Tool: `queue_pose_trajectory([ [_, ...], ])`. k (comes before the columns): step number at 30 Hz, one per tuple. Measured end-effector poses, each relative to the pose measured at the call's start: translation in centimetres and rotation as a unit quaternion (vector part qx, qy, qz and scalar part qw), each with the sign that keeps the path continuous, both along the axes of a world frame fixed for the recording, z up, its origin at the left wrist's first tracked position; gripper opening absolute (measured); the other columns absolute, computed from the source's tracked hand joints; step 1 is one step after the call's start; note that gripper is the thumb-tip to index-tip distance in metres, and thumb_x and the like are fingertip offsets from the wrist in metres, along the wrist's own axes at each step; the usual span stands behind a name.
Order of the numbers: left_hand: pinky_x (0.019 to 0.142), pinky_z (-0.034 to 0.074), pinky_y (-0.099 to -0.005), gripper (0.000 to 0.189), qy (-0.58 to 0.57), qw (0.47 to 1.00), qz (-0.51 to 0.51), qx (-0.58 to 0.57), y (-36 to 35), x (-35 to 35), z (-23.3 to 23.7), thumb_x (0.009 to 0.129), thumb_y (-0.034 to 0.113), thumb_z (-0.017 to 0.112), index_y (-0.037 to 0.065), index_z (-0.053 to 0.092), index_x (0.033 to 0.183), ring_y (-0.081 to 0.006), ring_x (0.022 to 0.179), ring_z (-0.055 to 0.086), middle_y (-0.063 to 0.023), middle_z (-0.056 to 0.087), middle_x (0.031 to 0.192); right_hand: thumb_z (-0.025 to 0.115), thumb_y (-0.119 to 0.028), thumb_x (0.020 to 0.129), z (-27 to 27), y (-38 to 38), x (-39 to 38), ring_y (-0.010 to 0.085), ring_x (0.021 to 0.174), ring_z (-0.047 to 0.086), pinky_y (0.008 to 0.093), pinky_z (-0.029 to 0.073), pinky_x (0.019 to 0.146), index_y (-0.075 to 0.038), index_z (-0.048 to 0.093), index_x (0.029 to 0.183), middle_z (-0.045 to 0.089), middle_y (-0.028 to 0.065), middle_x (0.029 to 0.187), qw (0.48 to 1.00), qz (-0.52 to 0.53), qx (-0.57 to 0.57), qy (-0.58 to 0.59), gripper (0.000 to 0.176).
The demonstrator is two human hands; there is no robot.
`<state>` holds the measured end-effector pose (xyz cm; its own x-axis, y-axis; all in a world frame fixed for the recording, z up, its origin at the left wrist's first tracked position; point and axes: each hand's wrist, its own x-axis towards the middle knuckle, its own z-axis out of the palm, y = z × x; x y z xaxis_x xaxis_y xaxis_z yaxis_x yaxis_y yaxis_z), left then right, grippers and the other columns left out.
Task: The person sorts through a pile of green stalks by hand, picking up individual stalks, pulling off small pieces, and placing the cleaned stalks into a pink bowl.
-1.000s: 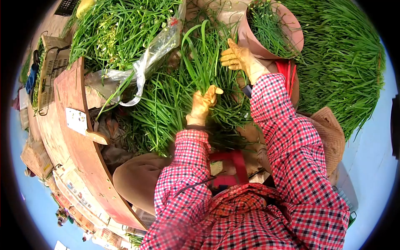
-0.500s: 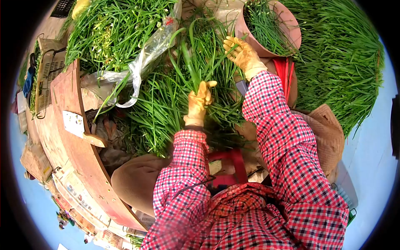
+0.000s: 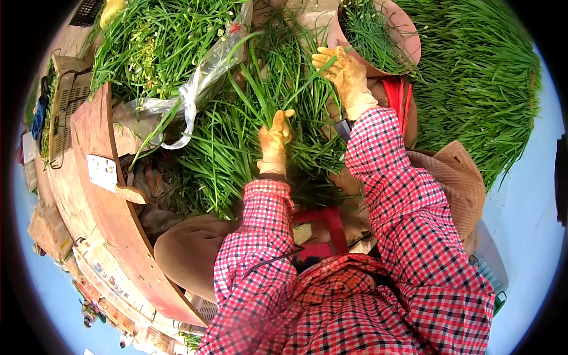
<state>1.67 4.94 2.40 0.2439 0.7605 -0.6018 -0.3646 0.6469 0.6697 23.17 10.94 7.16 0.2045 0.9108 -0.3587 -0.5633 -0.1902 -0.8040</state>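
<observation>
My left hand (image 3: 274, 145), in a yellowish work glove, is closed round a small bunch of garlic chives (image 3: 260, 92) whose flat green leaves fan up and away from the fist. Its index finger and thumb point to the right. Loose chives (image 3: 213, 160) lie in a heap beneath and around it. Farther right, my right hand (image 3: 348, 81) wears a matching glove, its fingers stretched out to the left over the heap. A thin green blade crosses its fingertips. Just beyond this hand stands a pink tub (image 3: 407, 29) with more chives inside.
A knife (image 3: 111, 177) with a wooden handle rests on the plank (image 3: 100, 219) at left. Clear plastic (image 3: 192, 97) lies beside a pile of trimmed chives (image 3: 160, 47). Upright chives (image 3: 479, 77) are stacked thickly at right. A plastic crate (image 3: 65, 112) stands at far left.
The whole view has shifted slightly. The leaves in my left hand now spread wider and lean differently. My right hand stays near the tub, its fingers a little more level.
</observation>
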Motion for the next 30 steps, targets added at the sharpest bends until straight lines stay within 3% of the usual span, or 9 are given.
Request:
queue_pose_trajectory([
  [10,0.042,0.024,-0.0246,0.029,0.211,0.969,0.085,-0.095,-0.3,0.8,-1.4,0.083,0.031,0.058,0.003,0.066,0.080,-0.0066,0.040,0.029,0.0068,0.036,0.049,0.046,-0.028,0.095,3.3,-1.7,-4.7,0.0186,0.074,0.065,0.0293,0.051,0.073,0.005,0.062,0.096,0.067,0.0132,0.083,0.967,-0.047,0.094,-0.230,0.037],
  [12,0.036,0.025,-0.0225,0.022,0.399,0.913,0.030,0.081,-0.7,0.3,-4.7,0.086,0.016,0.054,-0.003,0.065,0.083,-0.0053,0.040,0.038,0.0013,0.051,0.054,0.047,-0.029,0.094,5.3,-2.7,-6.5,0.0157,0.075,0.064,0.0276,0.050,0.073,0.002,0.064,0.094,0.068,0.0101,0.082,0.926,-0.017,0.143,-0.350,0.035],
  [14,0.036,0.027,-0.0220,0.020,0.291,0.949,0.121,0.029,-0.6,1.1,-3.5,0.086,0.012,0.054,-0.002,0.067,0.081,-0.0046,0.040,0.040,0.0008,0.052,0.053,0.050,-0.029,0.092,5.3,-2.7,-6.6,0.0165,0.078,0.065,0.0286,0.050,0.074,0.001,0.064,0.094,0.068,0.0108,0.084,0.949,-0.021,0.122,-0.290,0.034],
  [15,0.035,0.025,-0.0214,0.021,0.422,0.874,0.062,0.235,-0.7,0.7,-4.2,0.086,0.016,0.057,0.001,0.068,0.076,-0.0037,0.040,0.040,0.0018,0.052,0.052,0.050,-0.031,0.092,5.3,-2.6,-6.2,0.0176,0.077,0.065,0.0305,0.051,0.074,0.000,0.065,0.093,0.068,0.0111,0.083,0.961,-0.051,0.159,-0.222,0.034],
  [20,0.040,0.030,-0.0236,0.025,0.279,0.958,-0.014,-0.067,0.6,-0.4,-0.2,0.084,0.025,0.057,0.005,0.069,0.076,-0.0065,0.042,0.034,0.0050,0.046,0.054,0.048,-0.040,0.091,6.5,-1.8,0.2,0.0212,0.071,0.066,0.0337,0.053,0.070,-0.003,0.063,0.090,0.068,0.0111,0.082,0.958,-0.112,0.151,-0.218,0.040],
  [24,0.042,0.035,-0.0211,0.020,0.275,0.952,-0.070,-0.115,0.5,-4.1,-1.0,0.083,0.023,0.058,0.007,0.068,0.086,-0.0073,0.047,0.037,-0.0004,0.065,0.078,0.041,-0.028,0.095,10.0,-0.6,7.5,0.0209,0.082,0.063,0.0316,0.049,0.076,-0.002,0.061,0.096,0.066,0.0103,0.093,0.912,-0.178,0.134,-0.345,0.033],
  [26,0.034,0.028,-0.0253,0.025,0.255,0.961,0.029,-0.106,0.0,-6.2,-0.3,0.086,0.021,0.057,-0.001,0.067,0.077,-0.0107,0.038,0.034,-0.0017,0.056,0.063,0.050,-0.029,0.092,10.6,0.4,12.3,0.0205,0.083,0.064,0.0294,0.048,0.077,0.004,0.058,0.101,0.066,0.0131,0.095,0.897,-0.177,-0.018,-0.404,0.035],
  [29,0.034,0.031,-0.0245,0.027,0.369,0.916,0.093,-0.131,-0.7,-9.2,0.9,0.087,0.023,0.057,-0.002,0.067,0.078,-0.0099,0.038,0.038,-0.0037,0.060,0.062,0.050,-0.021,0.092,8.5,1.8,18.3,0.0199,0.087,0.063,0.0269,0.048,0.077,0.001,0.056,0.109,0.065,0.0109,0.098,0.464,-0.204,-0.026,-0.861,0.029],
  [30,0.034,0.033,-0.0241,0.028,0.378,0.909,0.121,-0.123,-1.0,-10.0,-0.1,0.087,0.023,0.057,-0.002,0.066,0.078,-0.0097,0.039,0.040,-0.0045,0.061,0.063,0.050,-0.019,0.091,8.8,1.5,16.2,0.0202,0.090,0.062,0.0271,0.048,0.078,0.000,0.055,0.112,0.065,0.0106,0.101,0.572,-0.167,-0.023,-0.802,0.028],
])
